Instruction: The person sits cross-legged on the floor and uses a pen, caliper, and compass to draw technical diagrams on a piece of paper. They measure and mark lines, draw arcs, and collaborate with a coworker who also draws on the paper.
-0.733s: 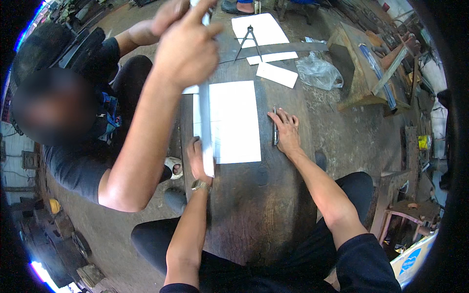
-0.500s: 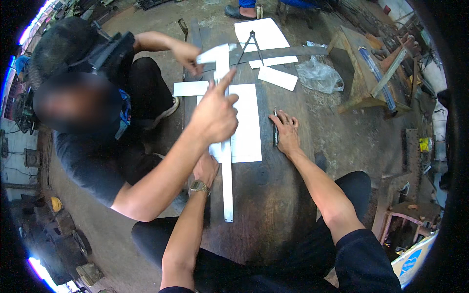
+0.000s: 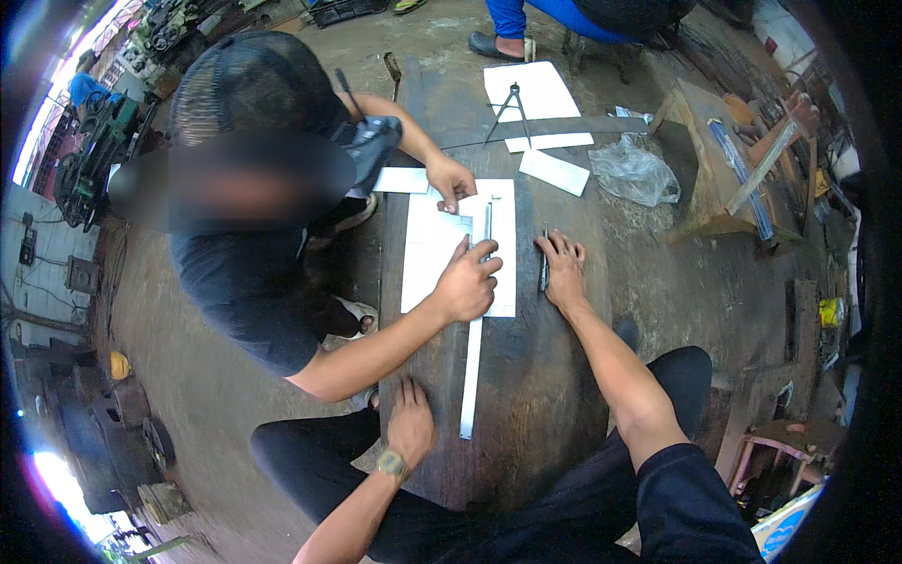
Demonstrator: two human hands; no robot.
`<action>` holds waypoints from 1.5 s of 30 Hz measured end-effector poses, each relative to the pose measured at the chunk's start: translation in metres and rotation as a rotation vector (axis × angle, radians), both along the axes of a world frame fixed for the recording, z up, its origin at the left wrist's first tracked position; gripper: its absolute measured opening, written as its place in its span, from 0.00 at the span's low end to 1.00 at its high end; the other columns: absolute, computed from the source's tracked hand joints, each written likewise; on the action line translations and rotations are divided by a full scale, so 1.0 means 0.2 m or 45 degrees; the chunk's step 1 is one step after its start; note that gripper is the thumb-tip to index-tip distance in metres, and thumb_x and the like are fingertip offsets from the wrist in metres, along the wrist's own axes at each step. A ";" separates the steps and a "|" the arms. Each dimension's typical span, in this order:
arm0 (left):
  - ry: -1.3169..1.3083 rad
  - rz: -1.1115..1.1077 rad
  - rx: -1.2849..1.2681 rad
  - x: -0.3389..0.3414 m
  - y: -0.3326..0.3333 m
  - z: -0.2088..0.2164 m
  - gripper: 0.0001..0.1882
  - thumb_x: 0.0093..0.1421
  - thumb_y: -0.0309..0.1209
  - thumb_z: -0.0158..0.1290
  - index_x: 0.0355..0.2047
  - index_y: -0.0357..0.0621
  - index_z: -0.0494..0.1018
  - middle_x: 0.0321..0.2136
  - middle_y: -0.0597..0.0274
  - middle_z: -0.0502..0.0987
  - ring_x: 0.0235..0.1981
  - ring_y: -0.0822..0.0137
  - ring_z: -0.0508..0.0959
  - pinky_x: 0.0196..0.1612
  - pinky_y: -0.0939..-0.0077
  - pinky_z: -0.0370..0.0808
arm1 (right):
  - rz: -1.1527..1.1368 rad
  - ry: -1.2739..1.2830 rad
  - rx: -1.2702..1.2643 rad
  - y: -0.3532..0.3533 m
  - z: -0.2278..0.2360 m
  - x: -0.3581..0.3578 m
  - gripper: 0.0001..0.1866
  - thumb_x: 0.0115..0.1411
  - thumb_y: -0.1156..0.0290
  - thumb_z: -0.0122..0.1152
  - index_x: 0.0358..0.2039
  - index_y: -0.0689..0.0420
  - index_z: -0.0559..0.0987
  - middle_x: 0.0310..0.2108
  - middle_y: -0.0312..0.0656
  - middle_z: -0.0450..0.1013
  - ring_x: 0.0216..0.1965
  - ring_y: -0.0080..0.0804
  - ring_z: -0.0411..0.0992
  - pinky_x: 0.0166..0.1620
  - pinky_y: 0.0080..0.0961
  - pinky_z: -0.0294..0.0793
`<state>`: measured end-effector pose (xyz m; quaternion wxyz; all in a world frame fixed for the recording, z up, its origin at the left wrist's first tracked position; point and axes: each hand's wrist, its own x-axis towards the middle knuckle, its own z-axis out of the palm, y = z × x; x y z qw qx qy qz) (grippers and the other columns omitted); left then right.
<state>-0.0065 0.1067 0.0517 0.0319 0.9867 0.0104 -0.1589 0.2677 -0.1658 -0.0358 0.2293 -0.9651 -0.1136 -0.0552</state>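
My left hand [image 3: 411, 428], a watch on its wrist, lies flat with fingers stretched at the left edge of the dark tabletop [image 3: 526, 376]. Farther right, my right hand [image 3: 566, 268] rests on the top, fingers spread, thumb across a slim dark pen-like tool [image 3: 544, 274]; a firm grip does not show. Between them, a co-worker on the left lays a long metal vernier caliper [image 3: 473, 376] over a white sheet [image 3: 432, 268]. The co-worker's nearer hand [image 3: 470, 282] holds the caliper's slide; the farther hand [image 3: 451, 180] is at its jaws.
Beyond the sheet stand dividers [image 3: 514, 103] among white paper pieces [image 3: 554, 172]. A crumpled clear plastic bag [image 3: 634, 171] lies at the far right edge. A wooden stand [image 3: 695, 141] with metal bars is on the right. Another person's foot [image 3: 498, 45] shows at the back.
The co-worker has lowered the caliper onto the sheet and brought both hands to it, leaning further in. My left hand has drawn back from the sheet toward me. My right hand stays by the tool.
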 end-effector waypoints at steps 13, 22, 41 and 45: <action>1.384 -0.905 -0.183 -0.61 -0.60 -0.12 0.12 0.59 0.35 0.61 0.37 0.41 0.84 0.37 0.48 0.84 0.43 0.44 0.82 0.41 0.42 0.78 | 0.037 0.011 -0.071 0.01 0.01 0.01 0.32 0.53 0.78 0.57 0.61 0.49 0.73 0.65 0.53 0.66 0.69 0.52 0.61 0.69 0.53 0.52; 1.180 -0.965 -0.247 -0.37 -0.56 0.22 0.15 0.63 0.30 0.53 0.46 0.43 0.85 0.43 0.50 0.85 0.46 0.48 0.83 0.49 0.35 0.76 | -0.007 0.007 -0.176 0.01 -0.03 0.03 0.25 0.61 0.72 0.55 0.60 0.49 0.75 0.64 0.52 0.68 0.68 0.50 0.63 0.70 0.53 0.51; 0.964 -1.001 -0.225 -0.26 -0.54 0.37 0.14 0.63 0.32 0.54 0.43 0.44 0.86 0.40 0.50 0.85 0.43 0.46 0.82 0.47 0.32 0.73 | 0.020 -0.035 -0.114 0.02 0.02 0.02 0.30 0.55 0.81 0.56 0.59 0.47 0.75 0.64 0.53 0.68 0.66 0.53 0.63 0.69 0.51 0.53; 0.941 -1.070 -0.236 -0.17 -0.50 0.48 0.14 0.64 0.32 0.52 0.42 0.50 0.87 0.39 0.56 0.86 0.45 0.50 0.82 0.47 0.35 0.73 | 0.036 -0.049 -0.090 0.02 0.00 0.02 0.30 0.54 0.80 0.56 0.59 0.48 0.75 0.64 0.54 0.68 0.67 0.53 0.63 0.69 0.52 0.52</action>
